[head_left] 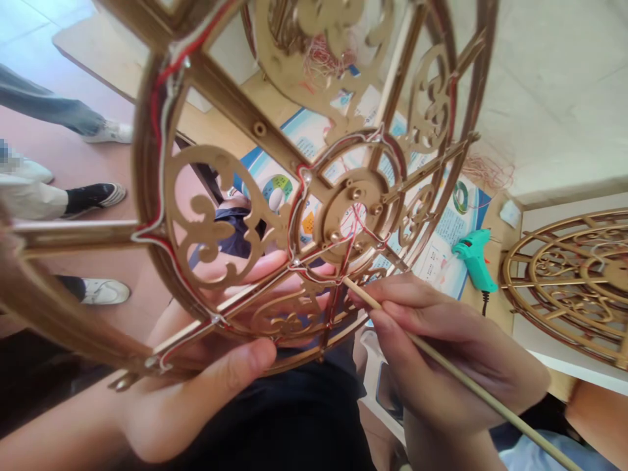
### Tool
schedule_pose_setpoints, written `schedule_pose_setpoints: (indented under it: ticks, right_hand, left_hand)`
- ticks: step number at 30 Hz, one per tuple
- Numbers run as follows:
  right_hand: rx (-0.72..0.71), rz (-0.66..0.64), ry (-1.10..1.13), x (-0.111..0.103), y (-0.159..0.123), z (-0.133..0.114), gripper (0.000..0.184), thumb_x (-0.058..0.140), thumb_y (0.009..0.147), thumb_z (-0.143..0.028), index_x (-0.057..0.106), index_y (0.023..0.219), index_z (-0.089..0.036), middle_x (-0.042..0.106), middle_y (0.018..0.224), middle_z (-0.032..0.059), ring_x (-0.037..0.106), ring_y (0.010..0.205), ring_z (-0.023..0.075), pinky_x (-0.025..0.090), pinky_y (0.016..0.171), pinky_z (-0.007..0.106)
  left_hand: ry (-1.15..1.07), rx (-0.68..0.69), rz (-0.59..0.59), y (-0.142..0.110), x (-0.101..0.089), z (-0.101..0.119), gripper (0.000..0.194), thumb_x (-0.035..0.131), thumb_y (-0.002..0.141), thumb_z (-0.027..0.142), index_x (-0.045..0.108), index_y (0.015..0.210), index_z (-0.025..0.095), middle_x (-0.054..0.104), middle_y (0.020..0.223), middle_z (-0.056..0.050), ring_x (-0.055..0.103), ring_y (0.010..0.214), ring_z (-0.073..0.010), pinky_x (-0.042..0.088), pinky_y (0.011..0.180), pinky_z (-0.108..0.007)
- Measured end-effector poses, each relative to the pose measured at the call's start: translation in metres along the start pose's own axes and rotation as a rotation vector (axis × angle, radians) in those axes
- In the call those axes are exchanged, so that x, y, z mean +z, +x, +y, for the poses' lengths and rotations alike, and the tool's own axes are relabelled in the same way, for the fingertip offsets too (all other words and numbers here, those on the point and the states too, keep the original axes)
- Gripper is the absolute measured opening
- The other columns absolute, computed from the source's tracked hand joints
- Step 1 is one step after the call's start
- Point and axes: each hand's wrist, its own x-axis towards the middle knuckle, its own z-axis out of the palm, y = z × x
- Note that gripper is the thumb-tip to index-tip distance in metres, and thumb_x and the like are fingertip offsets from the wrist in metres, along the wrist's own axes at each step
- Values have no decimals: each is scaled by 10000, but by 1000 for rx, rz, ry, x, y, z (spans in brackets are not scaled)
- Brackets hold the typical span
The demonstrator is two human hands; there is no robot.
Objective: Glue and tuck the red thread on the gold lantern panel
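While table [504,319] wooden, floor [105,265] pinkish.

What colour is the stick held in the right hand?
The stick is pale tan; see the head view.

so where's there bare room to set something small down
The likeliest free patch is the poster between the held frame and the green glue gun. A narrow strip of tabletop also shows between the glue gun and the second frame. It is crowded by the tangled wires seen through the held frame.
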Motion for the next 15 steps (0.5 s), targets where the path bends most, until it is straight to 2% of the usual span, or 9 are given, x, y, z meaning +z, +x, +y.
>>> schedule_pose_setpoints:
  ticks: [3, 7, 12, 15]
  right_hand:
    - [-23, 59, -72, 6, 0, -2, 391, 774, 813, 27, 764, 1064, -273, 809, 976, 47, 783, 836, 232, 665, 689, 363]
    - [-1, 73, -114, 9, 1, -3, 331, 765, 819, 24, 747, 995, -255, 805, 937, 41, 786, 832, 222, 665, 683, 335]
    - [13, 31, -149, 6, 5, -2, 264, 775, 822, 21, 714, 922, -215, 810, 944, 34, 782, 837, 181, 671, 728, 285]
    - [15, 0, -112, 6, 8, 0, 254, 758, 835, 27, 693, 898, -210, 807, 927, 20, 783, 813, 158, 670, 717, 249]
  left_hand:
    - [-58, -35, 21, -1, 1, -2, 725, 674, 1031, 243, 378, 1678, 380, 703, 1433, -27, 625, 1394, -293, 616, 1112, -384]
    - [-75, -21, 22, -1, -2, -6, 675, 652, 1041, 222, 418, 1657, 367, 711, 1425, -44, 630, 1389, -294, 642, 1063, -357]
    - [-66, -30, 19, -2, -8, -13, 588, 685, 1019, 220, 539, 1582, 305, 702, 1436, -87, 596, 1425, -326, 602, 1128, -416]
    - [-83, -21, -16, -3, -10, -18, 576, 652, 1035, 196, 532, 1586, 314, 693, 1448, -96, 590, 1432, -332, 587, 1142, -468]
